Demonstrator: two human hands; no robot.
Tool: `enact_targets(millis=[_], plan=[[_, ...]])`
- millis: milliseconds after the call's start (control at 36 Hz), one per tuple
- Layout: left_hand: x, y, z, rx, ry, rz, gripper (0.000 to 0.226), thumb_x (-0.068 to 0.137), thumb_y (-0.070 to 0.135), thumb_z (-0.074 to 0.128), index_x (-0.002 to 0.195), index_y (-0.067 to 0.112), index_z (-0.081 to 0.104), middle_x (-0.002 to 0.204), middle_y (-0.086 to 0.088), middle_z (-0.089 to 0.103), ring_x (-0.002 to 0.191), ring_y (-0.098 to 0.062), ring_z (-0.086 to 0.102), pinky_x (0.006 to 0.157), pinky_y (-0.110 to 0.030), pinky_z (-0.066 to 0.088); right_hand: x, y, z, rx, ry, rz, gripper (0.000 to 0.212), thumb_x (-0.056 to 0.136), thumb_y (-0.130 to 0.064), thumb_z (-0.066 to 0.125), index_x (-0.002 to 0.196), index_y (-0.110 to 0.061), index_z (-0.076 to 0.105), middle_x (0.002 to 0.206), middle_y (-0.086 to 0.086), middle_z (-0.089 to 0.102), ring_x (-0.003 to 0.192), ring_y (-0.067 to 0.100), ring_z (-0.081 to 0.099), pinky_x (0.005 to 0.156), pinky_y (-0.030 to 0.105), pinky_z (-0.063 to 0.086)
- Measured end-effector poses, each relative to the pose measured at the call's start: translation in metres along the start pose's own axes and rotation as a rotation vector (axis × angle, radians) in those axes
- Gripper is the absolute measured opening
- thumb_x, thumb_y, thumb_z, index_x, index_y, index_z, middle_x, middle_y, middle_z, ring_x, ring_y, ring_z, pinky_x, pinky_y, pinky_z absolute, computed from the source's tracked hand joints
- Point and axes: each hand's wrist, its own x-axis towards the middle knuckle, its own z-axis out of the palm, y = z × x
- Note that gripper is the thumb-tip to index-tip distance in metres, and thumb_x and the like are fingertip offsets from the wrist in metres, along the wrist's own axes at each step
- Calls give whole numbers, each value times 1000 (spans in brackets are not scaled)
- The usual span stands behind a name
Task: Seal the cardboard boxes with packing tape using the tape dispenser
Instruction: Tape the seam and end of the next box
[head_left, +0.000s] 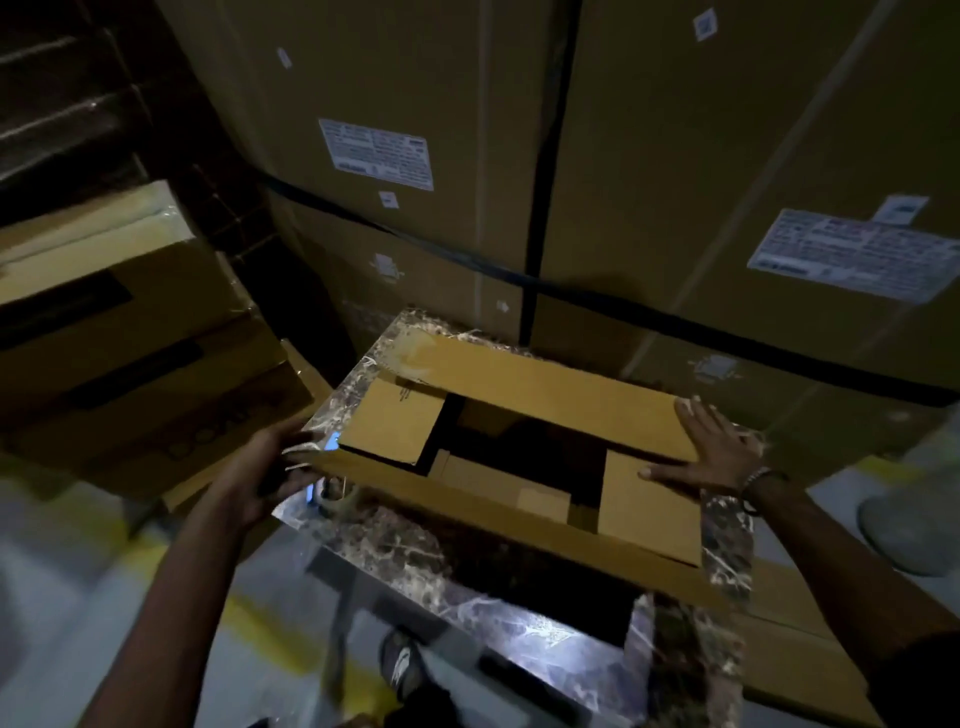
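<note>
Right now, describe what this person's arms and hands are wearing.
Both forearms are bare, with no sleeves showing and no gloves. The left hand wears nothing visible. The right hand has a pale beaded bracelet and a thin dark band at its wrist.

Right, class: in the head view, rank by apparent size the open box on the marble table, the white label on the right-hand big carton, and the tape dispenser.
1. Open box
2. White label
3. Tape dispenser, partly hidden beneath the box, so its full size is unsure.

Your right hand presses flat on the open cardboard box; your left hand grips its left edge on the marble bench.
</note>
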Motion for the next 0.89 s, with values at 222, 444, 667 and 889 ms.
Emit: enact_targets(millis=[222, 444, 667, 889], plan=[[-16, -47, 95, -167, 33, 354, 81, 98, 71, 53, 161, 22, 36, 155, -8, 50, 136, -28, 56, 101, -49, 55, -16, -19, -13, 254, -12, -19, 112, 83, -92, 41, 167, -26, 6, 173, -5, -11, 160, 22, 5, 127, 48, 11], [35, -111, 141, 1211, 204, 544, 84, 102, 76, 28, 169, 35, 1, 176, -11, -13, 163, -31, -10, 125, -66, -1, -41, -38, -33, 836, 26, 30, 87, 90, -86, 41, 158, -33, 37, 158, -6, 43, 150, 21, 35, 119, 44, 25], [53, -115, 120, 1268, 341, 782, 72, 96, 76, 39, 153, 34, 53, 161, -15, 46, 141, -43, 43, 112, -65, 31, -56, -61, 48, 29, 69, 128, 118, 58, -112, 22, 156, -58, -15, 167, -5, -26, 156, 37, -21, 123, 68, 3], [92, -97, 62, 950, 269, 1018, 42, 99, 49, 53, 128, 25, 71, 138, -4, 60, 126, -32, 52, 101, -55, 45, -57, -86, 55, -123, 185, 269, 112, 66, -108, 12, 159, -51, -12, 172, 2, -16, 157, 35, -15, 121, 72, 6]])
